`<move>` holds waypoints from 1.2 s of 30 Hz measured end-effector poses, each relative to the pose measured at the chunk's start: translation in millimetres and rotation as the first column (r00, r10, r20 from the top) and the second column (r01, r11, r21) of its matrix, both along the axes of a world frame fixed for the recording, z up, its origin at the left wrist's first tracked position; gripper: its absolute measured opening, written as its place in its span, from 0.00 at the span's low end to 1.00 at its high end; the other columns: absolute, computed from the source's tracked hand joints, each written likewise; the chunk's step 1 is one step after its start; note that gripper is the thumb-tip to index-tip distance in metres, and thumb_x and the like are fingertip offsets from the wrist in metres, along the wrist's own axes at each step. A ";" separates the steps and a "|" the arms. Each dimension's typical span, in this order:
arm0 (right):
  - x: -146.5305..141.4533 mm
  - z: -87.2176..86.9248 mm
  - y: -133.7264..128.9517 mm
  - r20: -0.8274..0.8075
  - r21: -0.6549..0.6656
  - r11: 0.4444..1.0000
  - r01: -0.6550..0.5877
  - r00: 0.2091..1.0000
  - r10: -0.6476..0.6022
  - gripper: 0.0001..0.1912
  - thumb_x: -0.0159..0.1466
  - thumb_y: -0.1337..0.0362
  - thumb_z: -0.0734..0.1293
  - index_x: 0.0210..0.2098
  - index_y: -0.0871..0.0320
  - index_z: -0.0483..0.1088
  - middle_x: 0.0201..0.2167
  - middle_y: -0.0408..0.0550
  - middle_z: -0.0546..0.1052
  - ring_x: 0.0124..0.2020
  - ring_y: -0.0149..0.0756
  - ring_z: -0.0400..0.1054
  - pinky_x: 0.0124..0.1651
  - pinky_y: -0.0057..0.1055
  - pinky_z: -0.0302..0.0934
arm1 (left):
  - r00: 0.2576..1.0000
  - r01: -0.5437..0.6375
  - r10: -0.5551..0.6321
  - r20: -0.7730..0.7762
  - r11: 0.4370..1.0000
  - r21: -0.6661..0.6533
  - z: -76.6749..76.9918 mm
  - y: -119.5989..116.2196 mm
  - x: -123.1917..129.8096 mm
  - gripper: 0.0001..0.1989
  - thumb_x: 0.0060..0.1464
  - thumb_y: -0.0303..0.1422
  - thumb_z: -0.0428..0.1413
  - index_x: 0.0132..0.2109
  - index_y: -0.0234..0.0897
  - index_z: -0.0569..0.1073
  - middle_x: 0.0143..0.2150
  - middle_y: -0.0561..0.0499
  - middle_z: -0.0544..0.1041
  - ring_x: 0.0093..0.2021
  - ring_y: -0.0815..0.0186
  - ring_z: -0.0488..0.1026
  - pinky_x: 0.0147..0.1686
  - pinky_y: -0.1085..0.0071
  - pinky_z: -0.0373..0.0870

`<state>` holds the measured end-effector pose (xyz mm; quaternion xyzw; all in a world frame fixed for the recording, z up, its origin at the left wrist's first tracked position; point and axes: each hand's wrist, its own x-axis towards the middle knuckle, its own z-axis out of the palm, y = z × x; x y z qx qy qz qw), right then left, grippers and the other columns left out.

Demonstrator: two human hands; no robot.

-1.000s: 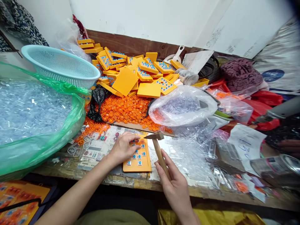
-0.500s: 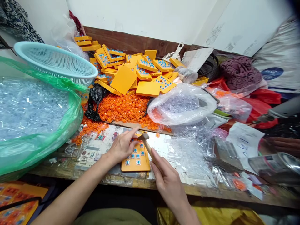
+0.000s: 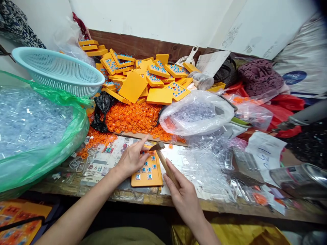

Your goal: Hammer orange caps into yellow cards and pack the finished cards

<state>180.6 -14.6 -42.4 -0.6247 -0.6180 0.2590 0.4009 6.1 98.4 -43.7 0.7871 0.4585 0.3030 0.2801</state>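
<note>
A yellow plastic panel (image 3: 143,182) lies flat on the bench, with several small clear pieces with blue centres set in it. My left hand (image 3: 131,158) rests over the panel's upper left part, index finger stretched out. Its thumb and another finger come close together near the panel's top, and whatever they hold is hidden. In my right hand (image 3: 182,194) is the wooden handle of a small hammer (image 3: 166,165). The hammer's metal head is just above the panel's top, close to my left fingertips.
Behind my hands are a heap of orange rings (image 3: 130,115) and a pile of yellow panels (image 3: 159,96). A green bag (image 3: 79,136) of clear pieces and a blue basket (image 3: 61,83) stand left. Clear plastic parts (image 3: 206,170) and a metal can (image 3: 293,177) lie right.
The hammer head has risen slightly off the panel. My left hand stays in the same place on the panel, and the whole view has shifted a little.
</note>
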 end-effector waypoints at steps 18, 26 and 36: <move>1.0 -8.7 -7.2 -0.567 -0.274 0.942 0.192 0.759 -0.319 0.37 0.59 0.53 0.68 0.64 0.54 0.55 0.25 0.40 0.74 0.13 0.24 0.57 0.14 0.22 0.55 | 1.000 0.015 -0.017 -0.010 0.990 -0.142 13.8 44.9 16.3 0.13 0.53 0.30 0.55 0.45 0.33 0.77 0.45 0.44 0.80 0.42 0.62 0.77 0.44 0.66 0.72; 0.3 -3.8 -8.0 -0.650 -0.293 0.937 0.192 0.678 -0.343 0.40 0.56 0.52 0.71 0.63 0.55 0.53 0.27 0.40 0.71 0.15 0.22 0.55 0.16 0.22 0.51 | 0.986 0.035 -0.048 -0.162 0.996 -0.085 4.5 76.4 46.9 0.10 0.48 0.24 0.54 0.35 0.35 0.80 0.33 0.47 0.80 0.35 0.60 0.76 0.40 0.65 0.71; 0.0 -6.8 -7.0 -0.636 -0.315 0.936 0.156 0.698 -0.331 0.41 0.56 0.52 0.70 0.64 0.55 0.53 0.24 0.39 0.72 0.14 0.22 0.55 0.15 0.21 0.52 | 0.992 0.035 -0.035 -0.122 0.999 -0.004 6.2 62.8 21.4 0.12 0.50 0.26 0.53 0.41 0.34 0.77 0.37 0.47 0.78 0.39 0.61 0.74 0.42 0.67 0.70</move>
